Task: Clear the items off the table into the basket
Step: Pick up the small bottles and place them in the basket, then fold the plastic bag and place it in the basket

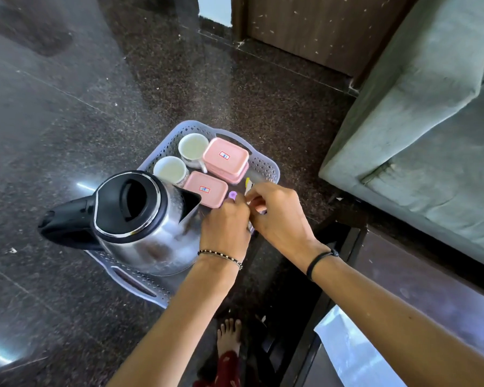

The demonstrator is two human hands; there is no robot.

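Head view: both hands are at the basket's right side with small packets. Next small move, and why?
Probably lower the small packets into the gap beside the front pink box and let go. The left hand and right hand grip them just over the basket, whose rest is filled by the kettle, two cups and the stacked pink boxes.

Soft daylight makes the picture bright, with a pale strip glowing at 12 o'clock. The shiny dark floor (67, 107) throws back white glare at 8 o'clock, and the steel kettle (140, 219) gleams like a mirror. Straight lines bend near the edges, so the sofa (417, 107) at 3 o'clock leans, and the left hand (225, 224), right hand (277, 216) and little packet (248, 187) look slightly fuzzy.
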